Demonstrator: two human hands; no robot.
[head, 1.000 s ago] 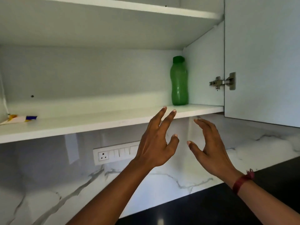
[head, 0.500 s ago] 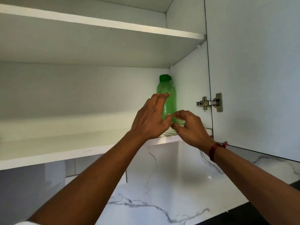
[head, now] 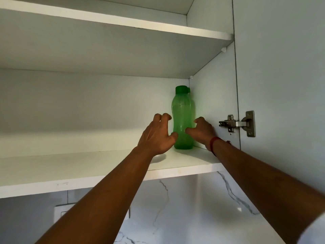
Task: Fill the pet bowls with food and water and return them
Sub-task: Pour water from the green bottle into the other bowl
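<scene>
Head cam only, so just going through that one. Looking up into an open white wall cabinet [head: 88,106]. Got a green bottle [head: 182,118] parked upright on the lower shelf [head: 88,166], way back in the right rear corner, just beside the side wall, green cap on. Looks translucent; can't tell how much is in it.

Got both arms stretched up into the cabinet from below. Got the left hand [head: 156,136] sitting just left of the bottle, fingers bent claw-style and spread apart, not wrapped around anything. Seeing the thumb tip right at the bottle's lower left edge; can't tell if touching or just shy of it. Casting a small shadow on the shelf under the palm.

Got the right hand [head: 202,130] on the other side, wedged between bottle and cabinet side wall. Seeing the thumb laid against the lower front of the bottle, with the rest of the fingers curled at its right flank. Can't tell whether really clamped on or only resting there. Also wearing a red thread band [head: 213,144] on that wrist.

Elsewhere: spotted an upper shelf [head: 123,23] overhead, a metal hinge [head: 235,124] to the right joining the open door [head: 281,67], white marble-look backsplash [head: 175,208] with grey veins under the shelf, and a white switch plate [head: 59,211] peeking out behind the left forearm. Bit of white sleeve [head: 313,231] in the bottom right corner.
</scene>
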